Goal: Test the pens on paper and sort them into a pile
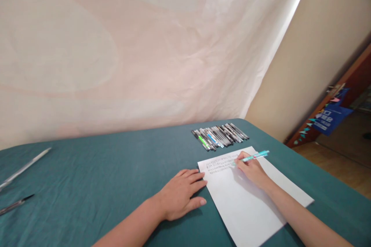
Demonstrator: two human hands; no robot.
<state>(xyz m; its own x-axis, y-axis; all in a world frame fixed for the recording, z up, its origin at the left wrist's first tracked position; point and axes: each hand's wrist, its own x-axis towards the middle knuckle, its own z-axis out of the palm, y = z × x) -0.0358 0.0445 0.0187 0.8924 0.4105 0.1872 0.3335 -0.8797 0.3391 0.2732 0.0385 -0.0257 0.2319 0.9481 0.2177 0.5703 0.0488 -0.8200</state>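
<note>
A turquoise pen (255, 156) is pinched in my right hand (251, 170), its tip down at the lines of small dark handwriting on a white sheet of paper (240, 208). The writing fills only the upper left of the sheet, and its words are too small to read. My left hand (184, 193) lies flat and open on the green tablecloth, fingers stretched out. Its fingertips reach the left edge of the paper. Beyond the sheet, a row of several pens (218, 137) lies side by side, mostly black and clear, with one green and one blue among them.
At the far left of the green tablecloth (101, 177) lie a whitish pen (26, 168) and a dark-tipped pen (17, 204). A pale pink curtain (130, 54) hangs behind the table. To the right is a doorway with a blue sign (332, 119).
</note>
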